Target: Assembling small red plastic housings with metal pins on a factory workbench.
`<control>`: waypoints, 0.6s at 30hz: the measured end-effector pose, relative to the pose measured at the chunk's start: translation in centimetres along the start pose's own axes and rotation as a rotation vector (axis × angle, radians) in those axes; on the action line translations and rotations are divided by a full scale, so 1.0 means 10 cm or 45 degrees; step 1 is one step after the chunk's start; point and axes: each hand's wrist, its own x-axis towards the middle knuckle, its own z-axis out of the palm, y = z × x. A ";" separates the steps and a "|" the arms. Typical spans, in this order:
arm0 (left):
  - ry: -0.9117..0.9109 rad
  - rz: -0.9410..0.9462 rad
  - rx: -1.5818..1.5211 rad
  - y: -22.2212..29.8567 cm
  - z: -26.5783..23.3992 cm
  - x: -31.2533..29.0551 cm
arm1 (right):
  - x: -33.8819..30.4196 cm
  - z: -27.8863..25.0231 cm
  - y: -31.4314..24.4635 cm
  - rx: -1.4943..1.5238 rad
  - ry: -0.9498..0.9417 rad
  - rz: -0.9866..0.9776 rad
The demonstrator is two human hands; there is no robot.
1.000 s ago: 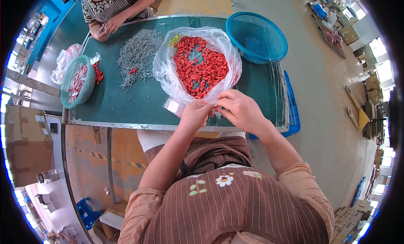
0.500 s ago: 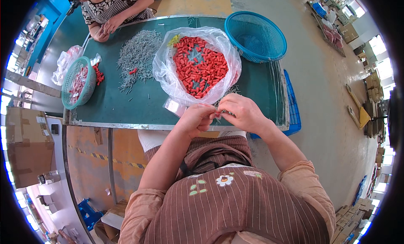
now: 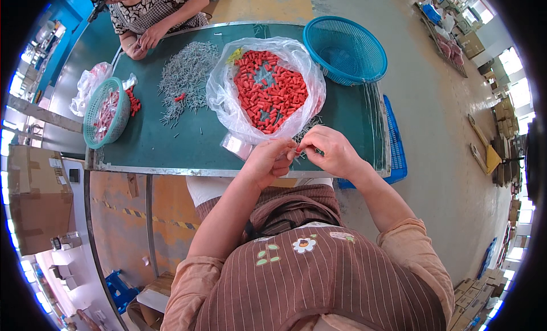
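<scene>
My left hand [image 3: 266,163] and my right hand [image 3: 332,152] meet over the table's near edge, fingers closed in a pinch. A small red sleeve [image 3: 298,151] shows at the tips of my right fingers. What my left fingers pinch is mostly hidden. Just beyond my hands is a clear plastic bag [image 3: 222,97], its rim rolled open, full of red sleeves [image 3: 288,90]. Some small grey pins [image 3: 310,124] lie beside the bag near my right hand. A larger heap of grey pins [image 3: 185,71] spreads to the bag's left, with a red sleeve on it.
The green table [image 3: 165,154] has a metal edge. A blue basket [image 3: 345,51] stands at its far right corner, and a pale green basket [image 3: 108,111] with pinkish pieces at the left. Across the table a co-worker's hands [image 3: 142,45] work together. A blue crate [image 3: 397,143] sits below the right edge.
My fingertips have drawn slightly apart, and the red sleeve between them shows more plainly. My right hand has turned and risen a little. The bag and baskets have stayed put.
</scene>
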 end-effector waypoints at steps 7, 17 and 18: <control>0.175 0.144 0.013 -0.05 -0.09 -0.01 | 0.00 -0.10 -0.09 0.074 0.148 0.196; 0.352 0.482 0.651 -0.16 0.02 0.03 | 0.01 -0.05 0.05 -0.134 -0.007 0.269; 0.353 0.479 0.649 -0.16 0.02 0.03 | 0.04 -0.08 -0.03 -0.084 0.015 0.307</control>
